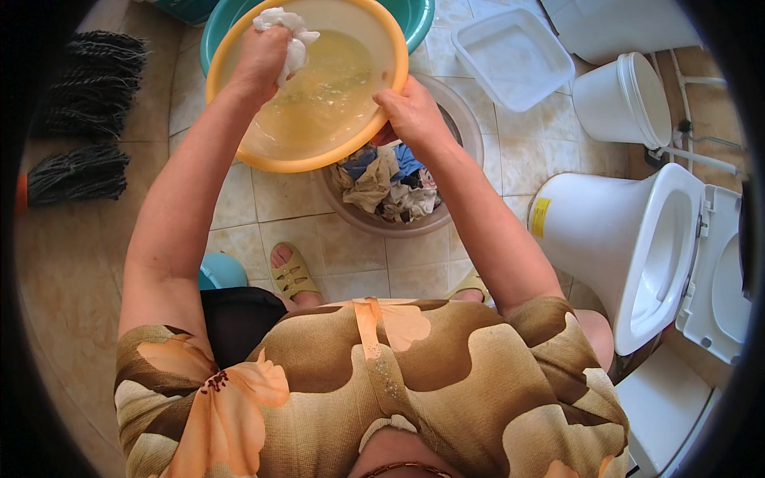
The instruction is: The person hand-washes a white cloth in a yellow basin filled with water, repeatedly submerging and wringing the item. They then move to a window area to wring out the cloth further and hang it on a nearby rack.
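Note:
My left hand (267,57) is closed around a crumpled white cloth (296,42), held over the left inside of a yellow-rimmed plastic basin (299,163). Cloudy yellowish water (323,89) lies in this basin. With the thumb over the rim, my right hand (412,113) grips the basin's right side; its other fingers are mostly hidden underneath. The basin is held above the floor and partly covers a greyish-brown tub (388,230). Crumpled wet-looking laundry (382,185) in beige, blue and white fills part of that tub.
Behind stands a turquoise basin (423,24). To the right are a translucent plastic tub (514,60), a white bucket (618,98) and a toilet (615,251) with its lid raised. Dark string mops (89,89) are at the left. A light-blue plastic container (224,272) sits near my left foot.

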A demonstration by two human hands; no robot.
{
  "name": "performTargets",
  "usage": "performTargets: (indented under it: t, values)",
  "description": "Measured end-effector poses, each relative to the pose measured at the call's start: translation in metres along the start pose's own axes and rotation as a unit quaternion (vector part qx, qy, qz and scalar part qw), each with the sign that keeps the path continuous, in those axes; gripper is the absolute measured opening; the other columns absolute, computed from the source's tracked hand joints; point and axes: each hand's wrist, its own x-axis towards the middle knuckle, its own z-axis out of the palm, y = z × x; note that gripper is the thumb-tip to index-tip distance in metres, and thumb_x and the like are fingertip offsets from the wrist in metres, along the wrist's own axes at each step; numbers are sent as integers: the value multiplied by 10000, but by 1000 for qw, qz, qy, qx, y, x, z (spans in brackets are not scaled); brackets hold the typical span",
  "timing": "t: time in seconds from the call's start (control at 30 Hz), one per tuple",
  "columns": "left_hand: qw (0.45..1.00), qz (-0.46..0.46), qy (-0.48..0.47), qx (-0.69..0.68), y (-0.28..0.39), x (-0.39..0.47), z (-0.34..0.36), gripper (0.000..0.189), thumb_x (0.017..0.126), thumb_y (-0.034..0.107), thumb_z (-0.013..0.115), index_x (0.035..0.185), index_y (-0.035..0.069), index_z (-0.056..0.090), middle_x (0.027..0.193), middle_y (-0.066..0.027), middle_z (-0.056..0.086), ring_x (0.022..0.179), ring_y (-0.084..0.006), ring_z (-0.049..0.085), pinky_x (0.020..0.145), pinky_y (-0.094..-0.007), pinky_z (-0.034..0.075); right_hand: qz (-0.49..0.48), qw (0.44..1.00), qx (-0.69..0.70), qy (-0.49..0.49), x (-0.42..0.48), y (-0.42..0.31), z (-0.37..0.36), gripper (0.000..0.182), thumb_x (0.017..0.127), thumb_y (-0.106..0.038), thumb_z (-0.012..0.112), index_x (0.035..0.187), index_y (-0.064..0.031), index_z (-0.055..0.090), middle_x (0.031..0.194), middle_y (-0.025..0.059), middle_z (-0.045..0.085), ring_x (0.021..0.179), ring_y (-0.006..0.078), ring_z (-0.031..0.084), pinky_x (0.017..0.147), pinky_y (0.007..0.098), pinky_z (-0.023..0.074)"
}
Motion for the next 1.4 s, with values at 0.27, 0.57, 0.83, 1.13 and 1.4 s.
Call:
performTargets:
  t: [0.27,0.57,0.83,1.13,1.4]
  values:
    - [988,-15,-52,147,-9,4,-7,540,796,302,622,1245,52,455,1129,-141,546,955,-230,596,634,-353,523,32,999,22,-14,-5,-9,3,261,773,-85,455,987,45,530,697,149,615,487,206,609,429,305,499]
    - [849,147,-137,488,-13,3,-24,804,707,320,746,1386,139,354,1390,-170,361,1215,-286,446,961,-342,428,16,999,18,-23,-1,-4,-1,277,774,-84,456,1008,47,525,701,152,617,494,216,616,423,306,503]
    - [938,-40,-195,283,-9,-7,-5,588,793,247,651,1334,160,435,1088,-76,585,700,-136,600,598,-276,474,34,999,0,-4,-4,-10,2,285,775,-84,463,1025,44,515,736,147,624,508,215,627,429,308,519]
    - [874,115,-114,458,-23,6,-30,816,713,490,684,1388,163,364,1300,-152,484,1139,-299,521,937,-373,418,46,999,11,-6,-3,-10,5,298,783,-89,464,1051,37,499,730,151,626,493,209,623,415,304,514]
    - [891,78,-272,353,-34,-3,-5,663,737,198,703,1327,104,415,1210,-144,548,1100,-260,543,895,-332,441,9,1000,4,-8,-5,-10,7,259,776,-92,458,981,48,535,693,143,624,486,213,620,418,303,513]
